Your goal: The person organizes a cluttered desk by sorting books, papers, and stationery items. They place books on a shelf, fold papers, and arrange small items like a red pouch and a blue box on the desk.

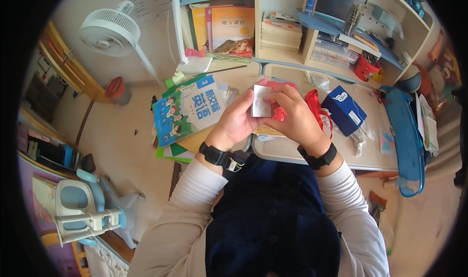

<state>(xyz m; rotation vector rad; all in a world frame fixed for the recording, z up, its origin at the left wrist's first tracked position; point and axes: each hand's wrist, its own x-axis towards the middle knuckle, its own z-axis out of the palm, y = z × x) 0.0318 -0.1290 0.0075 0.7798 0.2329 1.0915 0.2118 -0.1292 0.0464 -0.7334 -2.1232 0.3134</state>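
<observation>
A small white paper slip (261, 101) with handwriting is held up between both hands above the desk (289, 151). My left hand (237, 118) grips its left edge with the thumb in front. The fingers of my right hand (298, 114) pinch its right side and lower corner. Behind the hands lies something red, mostly hidden, and a red ribbon (313, 105) is to the right of my right hand. A blue box (344, 110) rests farther right. Left of my left hand lies an English textbook (190, 110) on a pile of books and papers.
A white desk lamp (193, 64) stands at the back left, beside shelves of books (234, 32). Clear plastic wrappers (360, 140) lie near the box. A long blue case (406, 138) lines the right edge. A white fan (109, 32) and a blue chair (76, 200) are on the left.
</observation>
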